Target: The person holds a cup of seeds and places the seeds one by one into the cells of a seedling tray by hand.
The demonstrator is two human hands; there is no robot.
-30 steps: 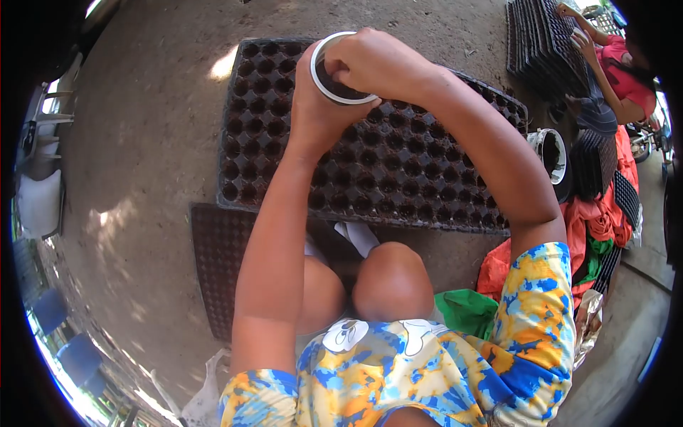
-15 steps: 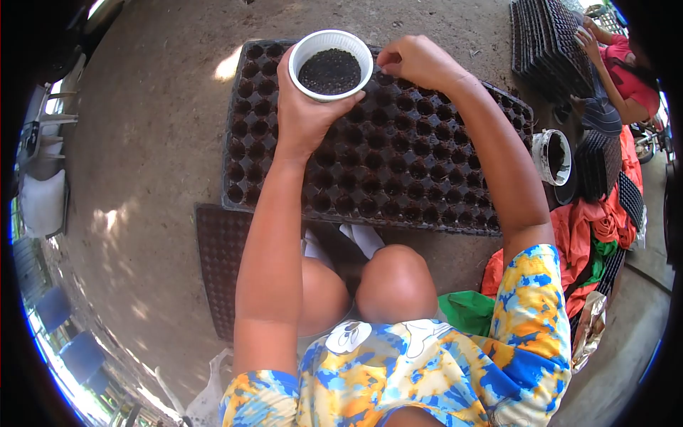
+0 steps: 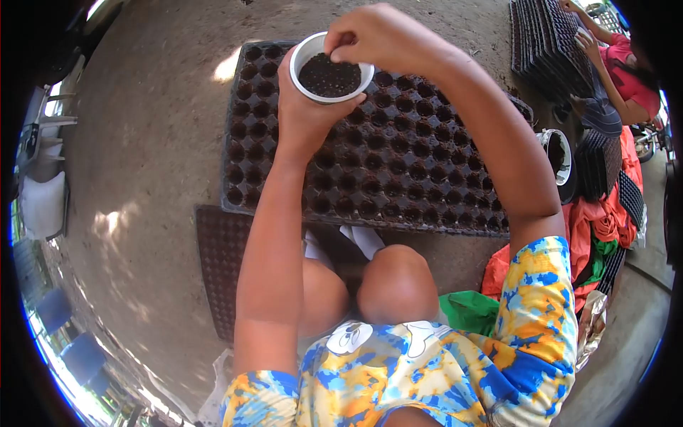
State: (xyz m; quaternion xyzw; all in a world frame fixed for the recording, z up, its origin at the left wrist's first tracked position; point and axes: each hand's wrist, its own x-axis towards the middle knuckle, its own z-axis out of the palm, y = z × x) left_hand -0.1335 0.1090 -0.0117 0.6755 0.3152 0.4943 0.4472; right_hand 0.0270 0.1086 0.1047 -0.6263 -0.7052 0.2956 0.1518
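Note:
My left hand (image 3: 304, 117) is wrapped round a white plastic cup (image 3: 302, 44), holding it over the top edge of a black seedling tray (image 3: 370, 171). Small dark grains (image 3: 329, 77) lie inside the cup; whether they are seeds or soil I cannot tell. Over the cup's right rim, my right hand (image 3: 380, 41) has its thumb and fingertips pinched together just above the grains. Anything between those fingertips is hidden. The tray's many round cells look dark, with brownish crumbs around their edges.
Another seedling tray (image 3: 213, 263) lies at lower left. To the right stand a white bucket (image 3: 563, 158), orange cloth (image 3: 580, 235) and a green bag (image 3: 469, 312). A person in a pink shirt (image 3: 633, 82) handles stacked trays (image 3: 544, 50) at upper right.
My right hand has moved left and up from the tray cells beside the cup to over the cup's opening. The left hand and cup have barely moved.

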